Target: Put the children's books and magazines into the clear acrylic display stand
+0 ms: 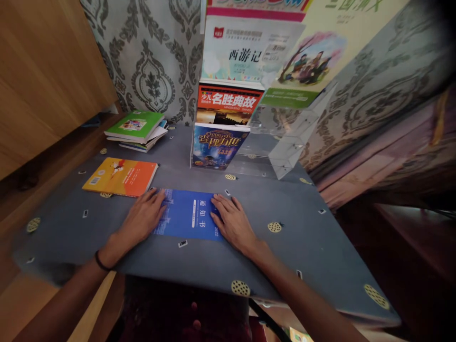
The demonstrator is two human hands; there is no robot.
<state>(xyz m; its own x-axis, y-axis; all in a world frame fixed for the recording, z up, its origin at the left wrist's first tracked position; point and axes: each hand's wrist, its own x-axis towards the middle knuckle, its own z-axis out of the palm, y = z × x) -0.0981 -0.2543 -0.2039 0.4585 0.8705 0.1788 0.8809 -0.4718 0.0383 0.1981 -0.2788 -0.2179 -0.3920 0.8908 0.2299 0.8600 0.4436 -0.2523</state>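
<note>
Blue rectangular paper booklet with white print (185,213) is lying on the grey-blue pineapple-print tablecloth (285,256), right in front of the person, sideways judging by the lettering. Left hand (144,216) is laid out flat over one end, right hand (233,221) over the other, fingers a bit spread, neither one clenched. Looks to me like palms-down at both ends is just to keep the thing flat and square. Thin orange softcover book (121,176) sits just past the left fingertips, barcode side up. Behind that there's a messy pile topped by a green-covered book (137,124), probably shoved back to free up elbow room. Clear acrylic tiered rack (285,154) props its books up facing out, I'd guess so the covers can be read.
</note>
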